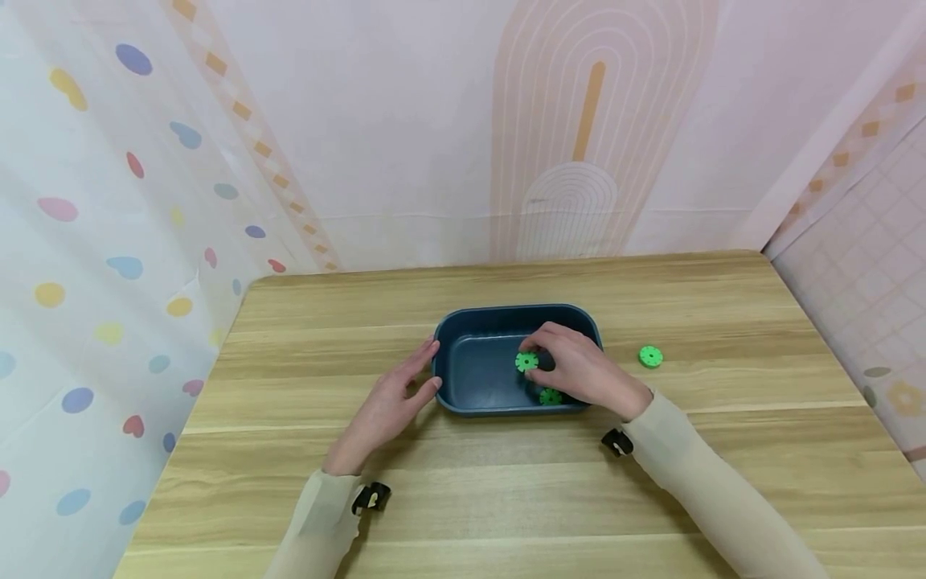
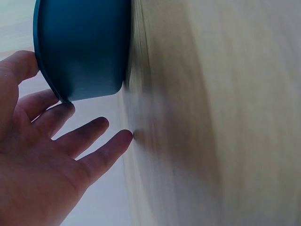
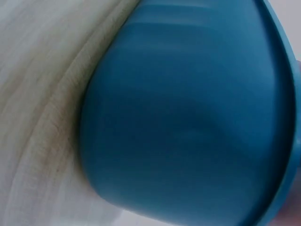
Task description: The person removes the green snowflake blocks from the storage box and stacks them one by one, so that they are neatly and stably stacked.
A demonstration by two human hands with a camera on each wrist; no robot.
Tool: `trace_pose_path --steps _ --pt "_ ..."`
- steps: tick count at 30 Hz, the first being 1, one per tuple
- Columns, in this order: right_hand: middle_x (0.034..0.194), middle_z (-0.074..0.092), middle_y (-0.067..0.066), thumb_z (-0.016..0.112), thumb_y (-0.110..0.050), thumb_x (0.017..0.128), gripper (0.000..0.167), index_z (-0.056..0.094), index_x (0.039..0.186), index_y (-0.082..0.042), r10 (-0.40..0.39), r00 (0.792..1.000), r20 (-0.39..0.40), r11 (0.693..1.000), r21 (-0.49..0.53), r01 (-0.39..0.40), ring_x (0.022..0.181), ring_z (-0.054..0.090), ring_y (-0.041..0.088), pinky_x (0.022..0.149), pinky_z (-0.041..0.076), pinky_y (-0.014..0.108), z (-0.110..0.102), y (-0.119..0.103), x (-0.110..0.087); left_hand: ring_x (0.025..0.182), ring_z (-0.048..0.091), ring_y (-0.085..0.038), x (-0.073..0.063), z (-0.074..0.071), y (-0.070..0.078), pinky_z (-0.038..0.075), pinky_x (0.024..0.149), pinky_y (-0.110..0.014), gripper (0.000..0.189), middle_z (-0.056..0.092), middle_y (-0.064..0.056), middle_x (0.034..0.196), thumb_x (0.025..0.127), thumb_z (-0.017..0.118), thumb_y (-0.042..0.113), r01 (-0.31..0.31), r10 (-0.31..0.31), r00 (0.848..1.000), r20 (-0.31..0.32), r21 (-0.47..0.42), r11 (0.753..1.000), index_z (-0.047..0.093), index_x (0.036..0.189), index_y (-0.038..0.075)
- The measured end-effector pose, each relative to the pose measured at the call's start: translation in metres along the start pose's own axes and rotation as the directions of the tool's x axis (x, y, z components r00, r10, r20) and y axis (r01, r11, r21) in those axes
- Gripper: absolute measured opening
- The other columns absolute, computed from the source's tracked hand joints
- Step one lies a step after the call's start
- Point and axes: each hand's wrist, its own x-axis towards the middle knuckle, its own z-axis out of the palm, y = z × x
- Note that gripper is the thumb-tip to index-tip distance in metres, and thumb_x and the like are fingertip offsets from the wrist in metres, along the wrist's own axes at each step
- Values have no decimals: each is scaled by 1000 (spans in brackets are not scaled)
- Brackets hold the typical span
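A dark blue rectangular bin [image 1: 477, 412] with rounded corners sits on the table. My right hand [image 1: 579, 366] reaches in over its right part and pinches a green notched disc [image 1: 526, 363] between thumb and fingers. Below that hand, a second green notched disc [image 1: 551, 397] lies in the bin near the front wall, partly covered by shadow and hand. My left hand [image 1: 387, 410] touches the bin's left rim, its fingers spread and fairly straight; in the left wrist view the thumb and fingertips meet the bin's edge. The right wrist view shows mostly the bin's outer wall [image 3: 188, 117].
Right of the bin, another green notched disc [image 1: 650, 357], possibly a stack, lies on the wooden table [image 1: 506, 498]. A patterned cloth [image 1: 405, 145] hangs behind the table and along its sides. Black wrist mounts [image 1: 372, 498] sit by both sleeves.
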Motion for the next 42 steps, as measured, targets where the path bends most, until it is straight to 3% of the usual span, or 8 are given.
trace_pose_path --steps 23,42 --pt "116 65 4 81 -17 92 35 72 123 -7 46 996 -76 997 68 -41 102 63 20 88 56 41 -15 3 -18 152 32 -30 -1 0 -1 37 117 -52 61 28 -6 168 108 59 28 -8 8 1000 2 8 1000 35 162 13" --pt "116 65 5 82 -15 90 34 72 121 -7 70 985 -155 995 76 -59 107 63 30 90 55 49 -31 14 -34 151 34 -30 2 1 -4 39 115 -52 61 29 -8 168 108 58 26 -27 27 1000 -3 5 1000 35 162 10"
